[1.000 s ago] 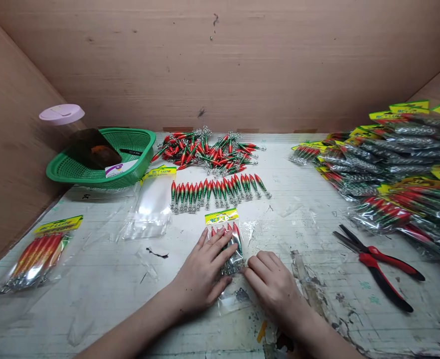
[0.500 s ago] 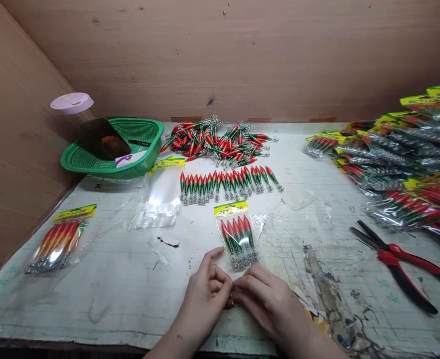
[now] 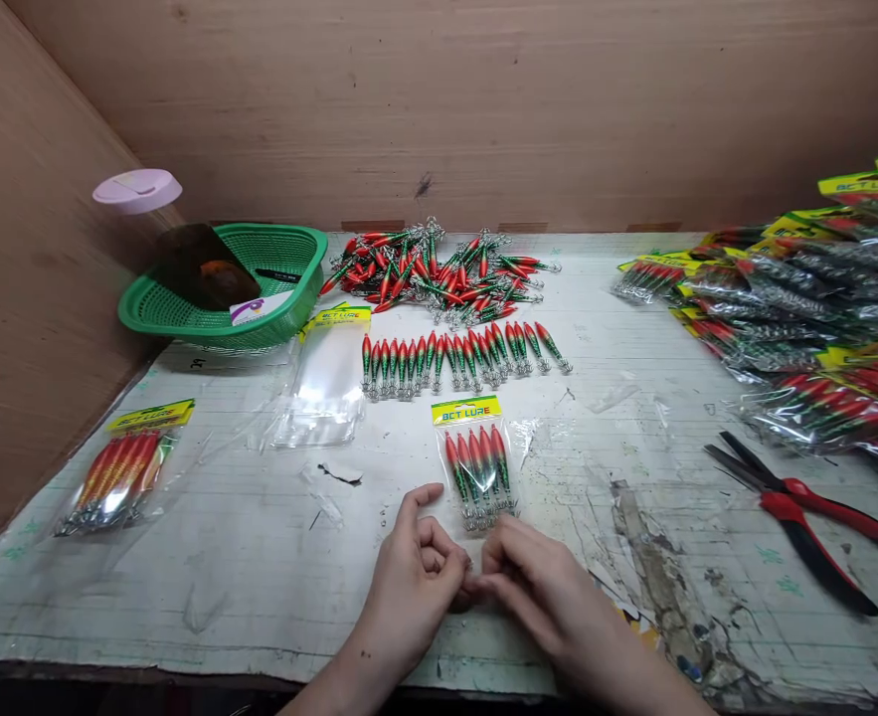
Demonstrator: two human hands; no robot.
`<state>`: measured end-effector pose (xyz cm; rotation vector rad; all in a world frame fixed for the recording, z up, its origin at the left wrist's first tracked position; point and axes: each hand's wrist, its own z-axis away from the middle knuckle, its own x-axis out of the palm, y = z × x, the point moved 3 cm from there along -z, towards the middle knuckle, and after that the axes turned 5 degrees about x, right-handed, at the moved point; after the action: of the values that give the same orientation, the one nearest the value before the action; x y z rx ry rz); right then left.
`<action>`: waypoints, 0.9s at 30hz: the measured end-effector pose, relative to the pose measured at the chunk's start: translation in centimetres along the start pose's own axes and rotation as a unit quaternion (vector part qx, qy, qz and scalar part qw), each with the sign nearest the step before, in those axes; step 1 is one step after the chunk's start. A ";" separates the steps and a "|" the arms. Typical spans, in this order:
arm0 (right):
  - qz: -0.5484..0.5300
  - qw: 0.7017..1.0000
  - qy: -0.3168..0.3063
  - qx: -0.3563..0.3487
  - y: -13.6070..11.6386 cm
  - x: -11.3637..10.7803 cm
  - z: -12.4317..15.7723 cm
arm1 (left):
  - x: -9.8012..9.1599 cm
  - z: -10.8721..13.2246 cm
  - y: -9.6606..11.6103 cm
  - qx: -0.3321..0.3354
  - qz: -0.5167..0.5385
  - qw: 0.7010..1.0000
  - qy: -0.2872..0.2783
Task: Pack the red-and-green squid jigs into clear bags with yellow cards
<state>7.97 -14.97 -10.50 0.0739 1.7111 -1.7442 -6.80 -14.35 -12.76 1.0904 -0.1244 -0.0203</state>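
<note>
A clear packet of several red-green lures (image 3: 477,465) with a yellow header lies flat in front of my hands. My left hand (image 3: 422,572) is just below its left corner, index finger raised, thumb and other fingers pinched on something too small to make out. Beside it my right hand (image 3: 532,577) has its fingers pressed together at the packet's lower edge, what they hold hidden. Beyond the packet runs a row of loose lures (image 3: 464,360), with a tangled pile of lures (image 3: 439,268) behind. Empty clear bags (image 3: 324,388) lie left of the row.
At the back left stands a green basket (image 3: 300,298) with a pink-lidded cup (image 3: 138,191). A packet of orange-red lures (image 3: 121,472) lies at left. Red-black pliers (image 3: 803,512) and heaped packed lures (image 3: 818,298) are on the right.
The whole view has shifted slightly. My right hand's fingers have drawn a little away from my left fingertips; my left hand keeps nearly the same pose.
</note>
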 end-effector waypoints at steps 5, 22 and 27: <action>-0.043 0.972 0.206 0.101 5.1 -6.8 3.7 | -0.1 0.1 -0.5 -0.004 -0.012 1.000 0.004; 0.311 0.873 0.050 -0.373 1.3 -3.8 0.9 | -1.4 0.4 3.2 0.625 -0.483 0.598 -0.134; 0.122 0.960 0.071 -0.241 2.4 -3.5 2.4 | -2.2 1.7 1.7 0.509 -0.398 0.761 -0.064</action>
<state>12.85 -15.39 -10.57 0.1872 2.0897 -1.1329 -9.25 -14.91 -10.68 2.1754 0.2602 -0.8943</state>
